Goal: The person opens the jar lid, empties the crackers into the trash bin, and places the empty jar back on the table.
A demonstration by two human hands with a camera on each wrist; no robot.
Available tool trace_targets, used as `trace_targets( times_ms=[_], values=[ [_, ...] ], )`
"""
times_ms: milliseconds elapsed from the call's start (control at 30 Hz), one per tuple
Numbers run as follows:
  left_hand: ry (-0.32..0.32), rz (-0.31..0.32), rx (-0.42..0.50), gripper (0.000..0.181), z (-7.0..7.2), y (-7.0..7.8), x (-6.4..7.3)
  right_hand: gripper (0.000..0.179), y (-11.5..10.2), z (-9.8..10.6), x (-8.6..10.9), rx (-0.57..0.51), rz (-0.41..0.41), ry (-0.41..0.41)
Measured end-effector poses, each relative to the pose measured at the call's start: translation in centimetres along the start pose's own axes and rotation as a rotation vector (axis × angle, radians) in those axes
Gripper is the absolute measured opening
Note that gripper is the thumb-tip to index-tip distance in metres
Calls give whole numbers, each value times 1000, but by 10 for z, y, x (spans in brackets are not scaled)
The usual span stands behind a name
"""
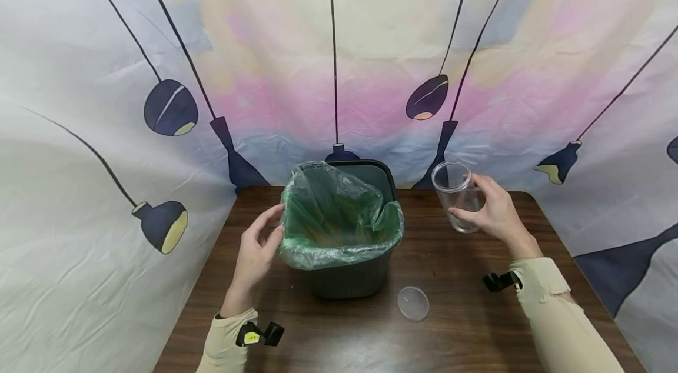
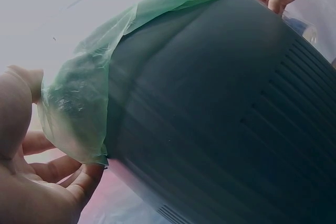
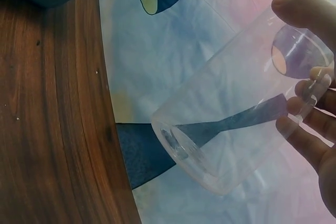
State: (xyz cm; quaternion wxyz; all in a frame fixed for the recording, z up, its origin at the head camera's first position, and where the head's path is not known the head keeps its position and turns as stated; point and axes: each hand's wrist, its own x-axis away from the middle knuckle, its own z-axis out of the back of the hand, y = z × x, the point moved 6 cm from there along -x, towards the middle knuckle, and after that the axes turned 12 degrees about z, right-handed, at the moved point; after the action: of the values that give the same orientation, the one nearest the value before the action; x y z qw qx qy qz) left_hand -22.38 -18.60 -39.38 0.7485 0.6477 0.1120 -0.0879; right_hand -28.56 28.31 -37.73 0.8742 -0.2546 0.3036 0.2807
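My left hand [image 1: 256, 253] is at the left side of a dark grey bin [image 1: 349, 282], its thumb and curled fingers gripping the edge of a green translucent bin bag [image 1: 339, 256]. The bag lines the bin and folds over its rim, while the bin's back right rim shows bare. In the left wrist view, the bag [image 2: 79, 98] bunches between thumb and fingers. To the right of the bin, my right hand [image 1: 495, 208] holds a clear plastic cup [image 1: 457, 202] by its side, slightly tilted and raised above the tabletop. The cup [image 3: 226, 108] looks see-through in the right wrist view.
A clear round lid [image 1: 413, 303] lies on the dark wooden table [image 1: 466, 326], in front of the bin and to its right. Behind the table hangs a cloth backdrop [image 1: 371, 26] printed with lamps. Each wrist wears a small black camera.
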Motion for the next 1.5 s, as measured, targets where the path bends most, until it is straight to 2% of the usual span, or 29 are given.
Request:
trace_targets(
  times_ms=[1167,1500],
  values=[
    [-5,19,3,39,-1,1,0,73,8,-9,13,-27,-27,-2],
    [-1,2,12,39,-1,1,-1,72,11,-13,19,-43,-69,-24]
  ],
)
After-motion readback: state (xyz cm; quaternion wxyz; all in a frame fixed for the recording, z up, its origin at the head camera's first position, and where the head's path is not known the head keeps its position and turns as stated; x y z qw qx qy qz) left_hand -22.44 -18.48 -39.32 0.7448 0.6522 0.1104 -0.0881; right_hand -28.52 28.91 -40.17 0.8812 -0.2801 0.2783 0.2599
